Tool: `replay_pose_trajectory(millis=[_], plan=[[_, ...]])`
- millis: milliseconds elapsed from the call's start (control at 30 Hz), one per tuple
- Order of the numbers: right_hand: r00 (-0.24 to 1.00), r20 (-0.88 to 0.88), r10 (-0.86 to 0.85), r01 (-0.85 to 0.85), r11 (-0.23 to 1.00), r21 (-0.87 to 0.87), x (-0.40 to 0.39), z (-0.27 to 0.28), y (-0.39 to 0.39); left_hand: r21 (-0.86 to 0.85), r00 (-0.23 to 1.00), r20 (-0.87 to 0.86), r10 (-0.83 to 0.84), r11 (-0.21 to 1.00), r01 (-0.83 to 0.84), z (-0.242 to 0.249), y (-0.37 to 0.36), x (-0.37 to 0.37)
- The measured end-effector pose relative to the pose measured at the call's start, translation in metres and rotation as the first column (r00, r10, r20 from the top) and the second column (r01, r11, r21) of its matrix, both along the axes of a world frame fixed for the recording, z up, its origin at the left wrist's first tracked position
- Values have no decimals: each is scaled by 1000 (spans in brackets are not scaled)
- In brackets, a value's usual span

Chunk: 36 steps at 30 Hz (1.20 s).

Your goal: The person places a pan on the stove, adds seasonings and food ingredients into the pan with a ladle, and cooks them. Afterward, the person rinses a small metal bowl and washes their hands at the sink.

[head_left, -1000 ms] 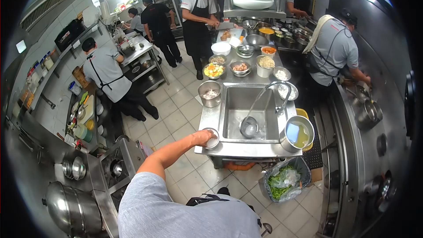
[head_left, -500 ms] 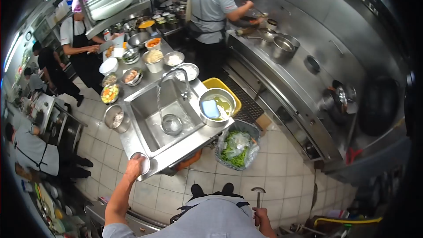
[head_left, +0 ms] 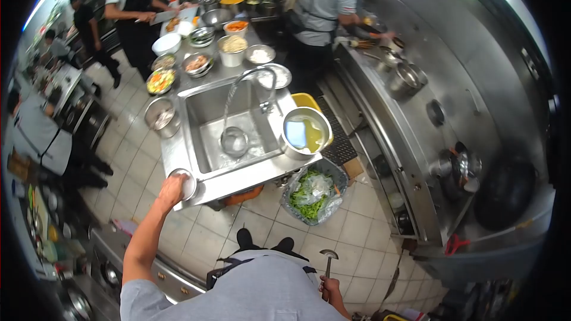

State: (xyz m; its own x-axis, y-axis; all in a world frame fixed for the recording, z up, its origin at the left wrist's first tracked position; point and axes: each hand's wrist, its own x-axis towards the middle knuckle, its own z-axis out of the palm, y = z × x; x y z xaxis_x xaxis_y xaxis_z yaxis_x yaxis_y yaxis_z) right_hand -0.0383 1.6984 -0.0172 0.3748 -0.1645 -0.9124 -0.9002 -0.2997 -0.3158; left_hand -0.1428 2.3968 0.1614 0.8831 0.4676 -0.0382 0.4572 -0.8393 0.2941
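Note:
At the near left corner of the steel counter, my left hand (head_left: 171,191) is closed on the rim of a small round metal bowl (head_left: 190,185) with something whitish inside. Low beside my body, my right hand (head_left: 330,289) grips the handle of a ladle (head_left: 328,255), its head pointing up over the floor. In the sink (head_left: 205,107), water runs from a curved faucet (head_left: 273,86) into a round bowl or strainer (head_left: 234,142). On the sink's right rests a large pot (head_left: 325,120) holding yellowish liquid and a light blue item (head_left: 295,134).
Left of the sink stands a metal pot (head_left: 168,129); behind are bowls of chopped food (head_left: 160,81). A lined bin (head_left: 341,185) with greens is on the floor. One co-worker (head_left: 132,9) holds a knife; another (head_left: 321,9) works at the stove (head_left: 380,92).
The view has shifted and turned, so the sink and counter appear higher in frame. Both hands keep their holds on the bowl and ladle. The co-worker at the stove has moved an arm lower.

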Motion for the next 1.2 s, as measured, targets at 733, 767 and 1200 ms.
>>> replay_pose_trajectory(millis=[733,767,1200], plan=[[946,51,319,-306,935,-177,43,23,21,104,944,-120,308,949,-297,-12,-16,10],[944,57,324,-310,934,-177,43,23,18,94,945,-121,302,952,-292,-14,-13,12],[984,148,94,-88,995,-42,27,-26,-23,131,963,-65,261,959,-252,-35,4,14]])
